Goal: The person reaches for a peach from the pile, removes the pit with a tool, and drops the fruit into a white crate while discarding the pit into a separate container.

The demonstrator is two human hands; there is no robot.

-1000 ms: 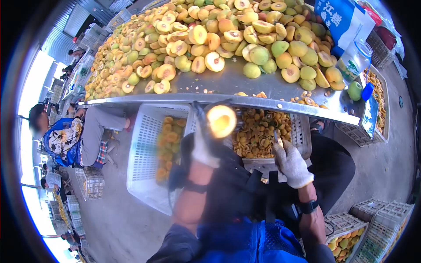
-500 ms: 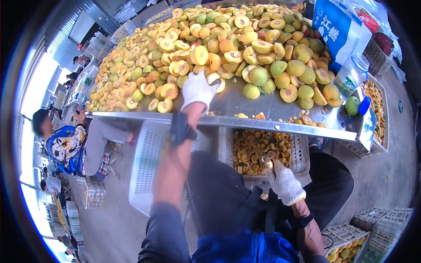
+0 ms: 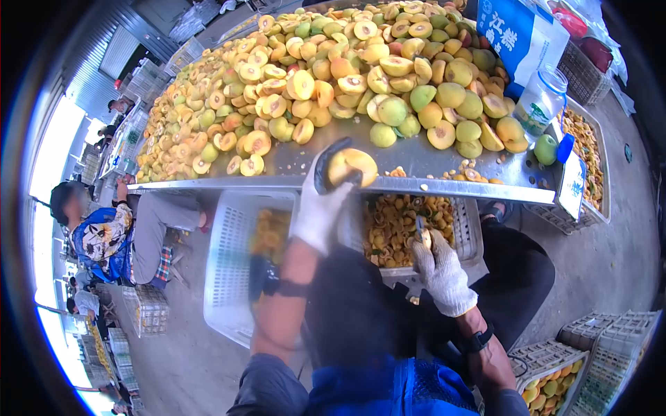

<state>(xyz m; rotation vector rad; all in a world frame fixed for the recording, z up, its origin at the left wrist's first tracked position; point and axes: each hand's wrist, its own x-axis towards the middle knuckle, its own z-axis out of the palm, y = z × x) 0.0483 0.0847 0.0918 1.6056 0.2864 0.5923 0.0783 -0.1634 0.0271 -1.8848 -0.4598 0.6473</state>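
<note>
My left hand [image 3: 320, 208], in a white glove with dark fingertips, is closed around a halved yellow peach [image 3: 352, 166] just above the table's front edge. The peach's cut face shows. Lower right, my right hand [image 3: 444, 277], in a white knit glove, grips a small metal tool [image 3: 420, 224]; its exact kind is not clear. That tool points up over a crate [image 3: 473, 239] of peach pieces and scraps. Behind both hands, a large heap of halved peaches [image 3: 300, 84] covers much of the metal table [image 3: 291, 161].
A white basket [image 3: 232, 256] with some fruit stands below the table, left of my legs. At the table's right are a blue-white bag [image 3: 517, 41], a clear plastic jar [image 3: 541, 104] and a green fruit [image 3: 546, 149]. A co-worker [image 3: 104, 232] sits at the left.
My left hand has come back from the heap toward me and now holds a peach half. The right hand keeps its hold on the tool, nearly in place.
</note>
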